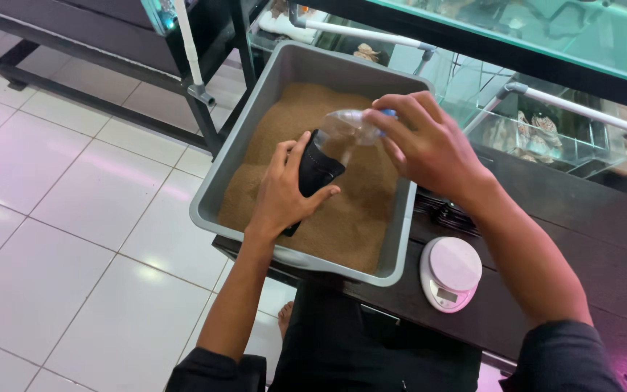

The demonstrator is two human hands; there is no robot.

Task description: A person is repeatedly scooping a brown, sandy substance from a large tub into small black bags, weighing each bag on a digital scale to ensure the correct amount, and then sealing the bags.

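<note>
My left hand [284,192] grips a black pouch [316,173] over a grey tub [215,178] filled with fine brown granules [342,218]. My right hand [422,141] holds a clear plastic scoop-like container [346,125] with a blue part, tipped toward the open mouth of the pouch. Both hands hover above the middle of the tub. What is inside the pouch is hidden.
A small round white kitchen scale [450,272] sits on the dark table [604,239] right of the tub. Glass tanks [538,123] with white pipes stand behind. White floor tiles [74,218] lie to the left, beside a black metal rack [205,109].
</note>
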